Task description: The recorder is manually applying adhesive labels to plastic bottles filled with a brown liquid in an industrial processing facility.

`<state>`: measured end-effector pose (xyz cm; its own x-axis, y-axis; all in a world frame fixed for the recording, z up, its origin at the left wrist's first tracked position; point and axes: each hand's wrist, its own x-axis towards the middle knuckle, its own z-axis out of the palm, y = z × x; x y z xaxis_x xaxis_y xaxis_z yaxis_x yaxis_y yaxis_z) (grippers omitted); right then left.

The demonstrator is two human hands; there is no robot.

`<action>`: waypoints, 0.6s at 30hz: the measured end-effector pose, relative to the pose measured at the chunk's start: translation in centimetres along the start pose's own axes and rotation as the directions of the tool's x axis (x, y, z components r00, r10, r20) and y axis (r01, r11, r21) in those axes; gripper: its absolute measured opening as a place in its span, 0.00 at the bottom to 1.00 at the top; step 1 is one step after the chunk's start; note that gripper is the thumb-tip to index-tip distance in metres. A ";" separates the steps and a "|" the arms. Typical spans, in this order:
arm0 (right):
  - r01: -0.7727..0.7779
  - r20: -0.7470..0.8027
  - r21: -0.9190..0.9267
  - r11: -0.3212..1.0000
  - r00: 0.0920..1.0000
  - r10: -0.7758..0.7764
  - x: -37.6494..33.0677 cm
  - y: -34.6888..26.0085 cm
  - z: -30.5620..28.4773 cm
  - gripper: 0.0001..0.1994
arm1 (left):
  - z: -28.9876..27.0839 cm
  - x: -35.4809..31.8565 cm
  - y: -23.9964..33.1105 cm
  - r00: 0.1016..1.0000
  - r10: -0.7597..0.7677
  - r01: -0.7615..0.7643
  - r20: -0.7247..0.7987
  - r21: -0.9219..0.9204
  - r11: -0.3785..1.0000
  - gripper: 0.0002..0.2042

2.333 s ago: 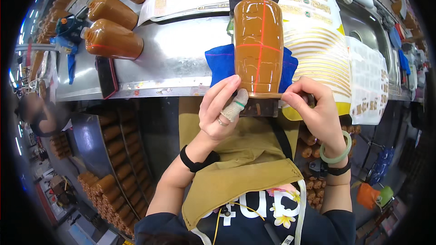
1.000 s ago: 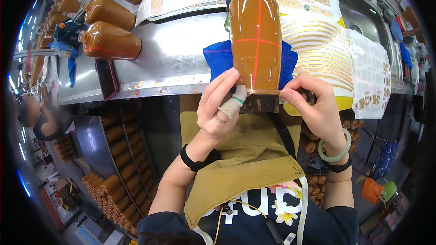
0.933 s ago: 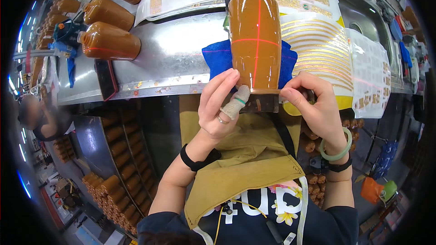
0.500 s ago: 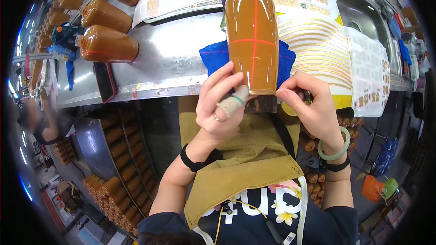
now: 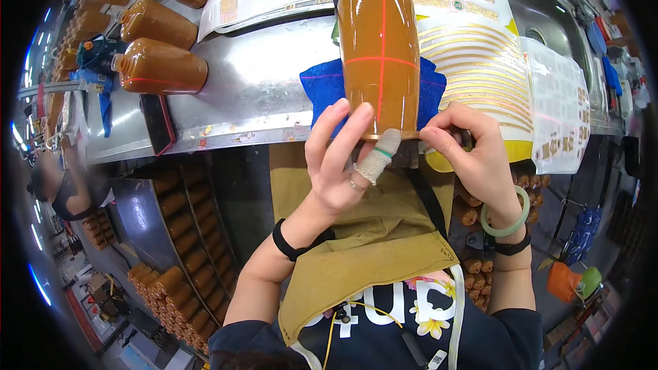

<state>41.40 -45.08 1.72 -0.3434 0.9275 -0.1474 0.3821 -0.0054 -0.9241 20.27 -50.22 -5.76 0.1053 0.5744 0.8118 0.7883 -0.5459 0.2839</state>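
A tall plastic bottle (image 5: 379,55) of orange-brown liquid lies on a blue cloth (image 5: 327,85) on the steel bench, its base toward me, with a red laser cross on it. My left hand (image 5: 337,161), with a bandaged thumb, rests its fingers against the bottle's lower left side. My right hand (image 5: 471,151) pinches at the bottle's lower right edge, where a thin gold strip runs along the base.
Several more filled bottles (image 5: 159,67) lie on the steel bench (image 5: 253,89) at the left. Sheets of gold and white labels (image 5: 480,62) lie to the right of the bottle. Crates of bottles (image 5: 175,288) stand on the floor at lower left. Another person (image 5: 65,188) is at the far left.
The bottle has shifted slightly up and left in view. My left fingers have spread and moved higher up its side. My right hand stays at the base edge.
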 end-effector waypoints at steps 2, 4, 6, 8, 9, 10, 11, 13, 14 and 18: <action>-0.055 0.013 -0.019 0.998 0.998 0.056 0.1 0.1 0.2 0.05 | 0.4 0.2 -0.5 0.999 -0.037 0.037 -0.002 -0.106 0.994 0.22; -0.008 0.006 -0.002 1.000 1.000 0.008 0.1 0.1 0.4 0.05 | 0.8 0.1 -0.9 0.998 -0.035 0.022 -0.055 -0.223 0.975 0.25; 0.024 -0.019 0.015 1.000 1.000 -0.023 0.1 0.0 0.5 0.05 | 0.8 -0.3 -0.8 0.973 -0.226 0.205 -0.045 -0.278 0.938 0.28; 0.063 0.002 -0.031 0.998 0.998 -0.063 0.0 -0.2 0.6 0.05 | 0.5 -0.9 -0.4 0.905 -0.426 0.392 -0.018 -0.358 0.848 0.27; 0.056 0.008 -0.029 0.998 0.998 -0.056 0.0 -0.3 0.6 0.05 | 0.4 -1.2 -0.3 0.891 -0.455 0.427 0.001 -0.344 0.836 0.27; 0.054 0.008 -0.028 0.998 0.999 -0.054 0.0 -0.3 0.6 0.05 | 0.3 -1.3 -0.2 0.919 -0.392 0.364 -0.041 -0.294 0.884 0.25; 0.067 0.007 -0.027 0.997 0.998 -0.067 0.0 -0.4 0.6 0.05 | 0.3 -1.4 -0.3 0.943 -0.322 0.294 -0.085 -0.241 0.925 0.23; 0.045 0.007 -0.026 0.999 0.999 -0.045 0.1 -0.4 0.6 0.05 | 0.5 -1.4 -0.4 0.956 -0.266 0.242 -0.119 -0.185 0.952 0.22; 0.033 0.004 -0.022 0.999 0.999 -0.033 0.2 -0.4 0.6 0.06 | 0.6 -1.3 -0.4 0.969 -0.208 0.193 -0.130 -0.119 0.974 0.20; 0.041 0.008 -0.056 0.998 0.999 -0.040 0.3 -0.2 0.6 0.06 | 0.3 -0.8 0.3 0.980 -0.183 0.178 -0.083 -0.062 0.982 0.18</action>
<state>40.69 -45.05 1.69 -0.3656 0.9239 -0.1131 0.4157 0.0534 -0.9079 20.64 -50.62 -6.45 -0.0912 0.6119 0.7857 0.7552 -0.4718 0.4551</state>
